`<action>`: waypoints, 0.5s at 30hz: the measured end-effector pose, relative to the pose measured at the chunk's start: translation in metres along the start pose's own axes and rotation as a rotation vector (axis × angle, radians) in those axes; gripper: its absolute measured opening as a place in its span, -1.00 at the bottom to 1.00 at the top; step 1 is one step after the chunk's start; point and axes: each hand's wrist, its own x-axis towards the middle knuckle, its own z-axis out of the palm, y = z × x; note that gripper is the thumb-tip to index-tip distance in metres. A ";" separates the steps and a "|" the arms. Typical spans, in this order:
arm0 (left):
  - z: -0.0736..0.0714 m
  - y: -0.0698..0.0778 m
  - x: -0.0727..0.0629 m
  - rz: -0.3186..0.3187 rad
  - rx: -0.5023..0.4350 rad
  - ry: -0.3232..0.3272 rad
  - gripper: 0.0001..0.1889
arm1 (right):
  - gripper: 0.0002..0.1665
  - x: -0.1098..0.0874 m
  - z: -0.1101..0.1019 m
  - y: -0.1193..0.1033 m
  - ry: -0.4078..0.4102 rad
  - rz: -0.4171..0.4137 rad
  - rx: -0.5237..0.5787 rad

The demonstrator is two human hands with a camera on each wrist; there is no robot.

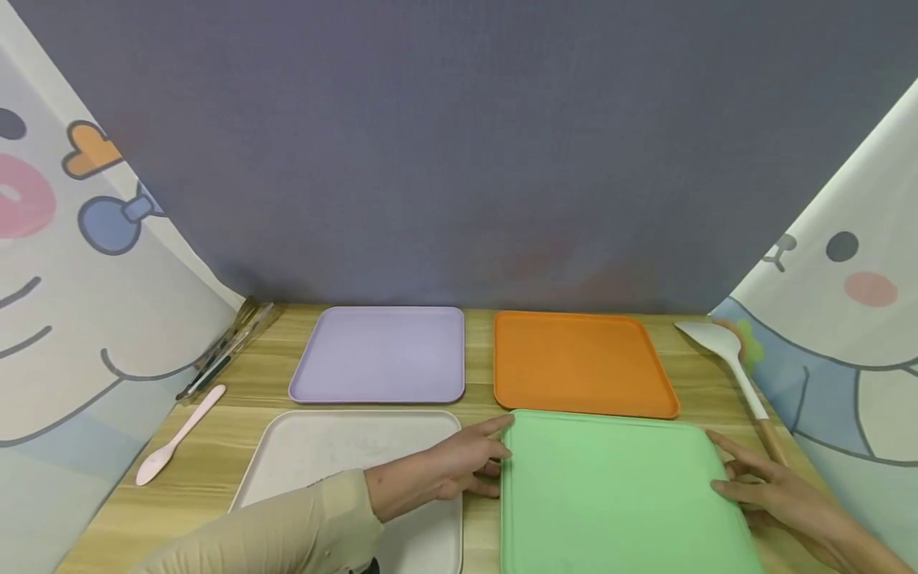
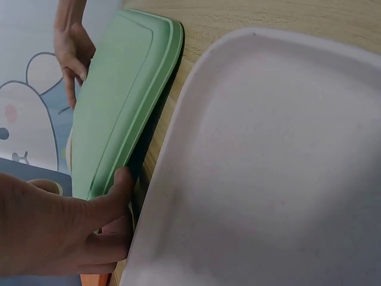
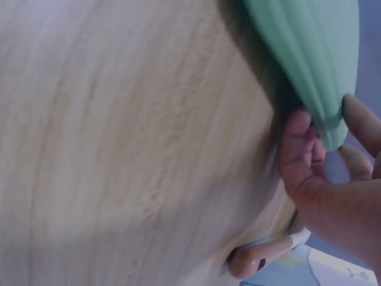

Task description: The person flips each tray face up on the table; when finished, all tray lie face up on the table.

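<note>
A light green tray [image 1: 617, 494] lies at the front right in the head view, with a dark gap under its edge in the left wrist view. At its far left corner, my left hand [image 1: 466, 461] holds the edge, thumb against the side in the left wrist view; some fingertips are hidden. My right hand [image 1: 778, 494] grips the right edge, with fingers on both sides of the rim in the right wrist view. Beneath my left forearm is a white tray [image 1: 344, 438]. Behind the green tray sits an orange tray [image 1: 581, 363].
A lilac tray [image 1: 380, 355] stands at the back left. On the left side lie a pink spoon [image 1: 179, 438] and metal tongs [image 1: 225, 351]. A white spoon with a wooden handle [image 1: 739, 367] rests along the right side. Grey cloth [image 1: 459, 159] hangs behind the table.
</note>
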 end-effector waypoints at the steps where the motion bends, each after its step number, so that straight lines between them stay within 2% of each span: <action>1: 0.000 0.001 -0.001 0.006 -0.003 0.005 -0.28 | -0.11 -0.001 0.000 0.001 0.008 -0.012 -0.012; 8: -0.005 0.008 -0.007 0.048 0.001 0.020 -0.28 | -0.13 0.000 0.004 0.002 0.090 -0.044 -0.051; 15: -0.013 0.011 -0.010 0.097 -0.028 0.040 -0.34 | -0.20 0.005 0.007 0.006 0.041 -0.054 0.053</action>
